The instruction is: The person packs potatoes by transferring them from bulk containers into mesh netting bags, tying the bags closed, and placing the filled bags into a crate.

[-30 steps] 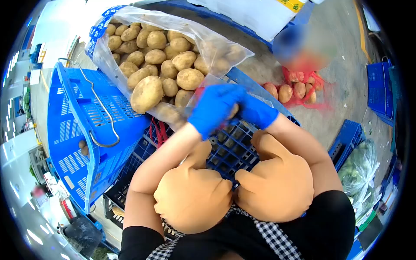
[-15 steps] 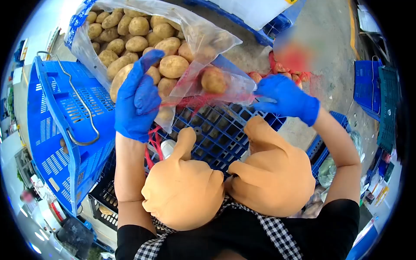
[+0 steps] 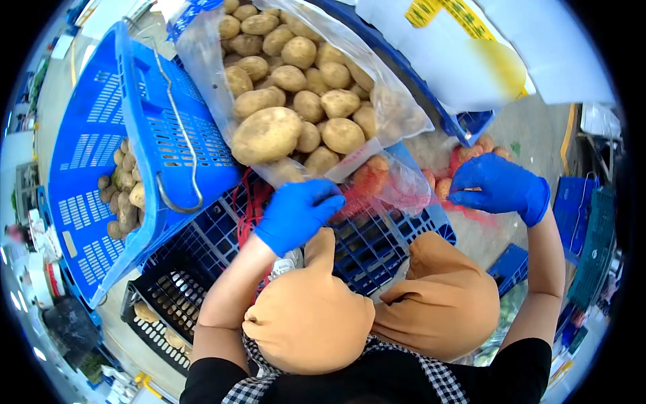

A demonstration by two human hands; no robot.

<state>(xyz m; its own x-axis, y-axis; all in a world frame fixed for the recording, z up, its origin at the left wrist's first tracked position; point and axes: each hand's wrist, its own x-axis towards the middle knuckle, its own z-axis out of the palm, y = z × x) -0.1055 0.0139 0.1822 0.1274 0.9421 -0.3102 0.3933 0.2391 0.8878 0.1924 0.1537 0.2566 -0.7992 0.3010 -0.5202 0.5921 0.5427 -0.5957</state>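
Both my hands wear blue gloves. My left hand (image 3: 299,212) is closed at the near edge of the clear plastic bag (image 3: 404,118), its fingers pinching red netting. My right hand (image 3: 501,188), also closed, grips the other end of the red mesh bag (image 3: 367,198), which stretches loosely between the two hands. Through the netting and plastic shows a potato (image 3: 371,174). Many potatoes (image 3: 289,78) fill the plastic bag just beyond my left hand; a large potato (image 3: 267,135) lies at its near side.
At left a tilted blue crate (image 3: 145,182) with a wire handle holds potatoes. Below it stands a black crate (image 3: 158,323). A blue pallet (image 3: 373,252) lies under the bag. Netted produce (image 3: 481,148) rests on the floor at right, near a white box (image 3: 444,60).
My left hand has come down and right from above the potatoes to the netting. My right hand has moved right, drawing the mesh along. The view has shifted.
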